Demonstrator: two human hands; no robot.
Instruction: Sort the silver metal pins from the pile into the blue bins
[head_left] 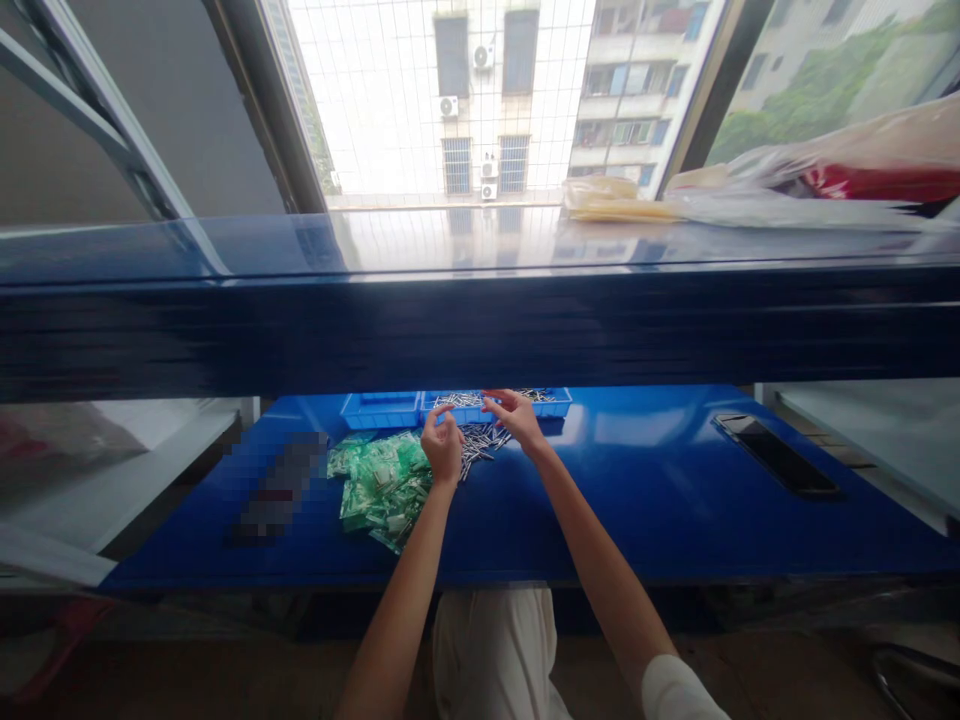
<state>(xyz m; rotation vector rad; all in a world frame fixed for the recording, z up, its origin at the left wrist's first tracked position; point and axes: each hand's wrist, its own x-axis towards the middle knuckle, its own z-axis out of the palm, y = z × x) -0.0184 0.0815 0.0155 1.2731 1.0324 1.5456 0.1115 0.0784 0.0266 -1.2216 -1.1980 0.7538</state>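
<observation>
My left hand (pixel 444 447) is raised beside a pile of small green-tinted plastic packets (pixel 384 485). Its fingers are curled in, and whatever they may hold is too small to make out. Facing it, my right hand (pixel 517 416) has its fingers stretched toward the left, thumb and forefinger apart, with nothing visible between them. Loose thin metal pins (pixel 480 450) lie heaped on the blue table beneath and between the hands. Just behind, a blue plastic bin (pixel 555 408) contains more pins, its far part hidden by the shelf.
Another blue bin (pixel 381 412) stands to the left. A blue shelf (pixel 480 335) crosses above the table (pixel 622 520). On the right lies a dark phone (pixel 780 455); a blurred-out dark object (pixel 281 490) is on the left. Plastic bags (pixel 795 195) rest on the shelf.
</observation>
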